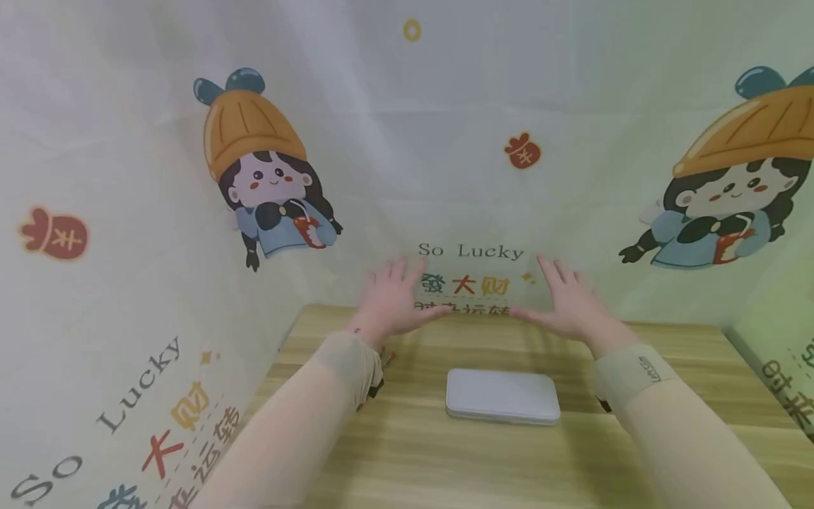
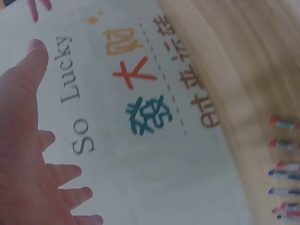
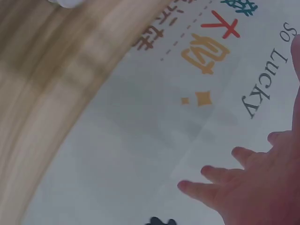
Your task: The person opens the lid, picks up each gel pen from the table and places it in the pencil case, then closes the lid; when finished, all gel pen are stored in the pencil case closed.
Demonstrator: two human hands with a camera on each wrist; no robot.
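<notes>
My left hand (image 1: pixel 391 297) is held up above the far edge of the table, fingers spread and straight, holding nothing. Across from it my right hand (image 1: pixel 569 304) is raised in the same way, its fingers also spread. Between the forearms a pale, flat, rounded case (image 1: pixel 502 396) lies closed on the table. Several pens (image 2: pixel 283 171) with red and blue ends lie in a row in the left wrist view; in the head view the left forearm and sleeve hide most of them. Neither hand touches the case or the pens.
The wood-grain table (image 1: pixel 407 466) ends at a pale printed cloth (image 1: pixel 381 177) hanging behind it and along both sides. Cartoon figures, red pouches and lettering are printed on the cloth. At the right wrist view's top edge a whitish object (image 3: pixel 69 2) is partly cut off.
</notes>
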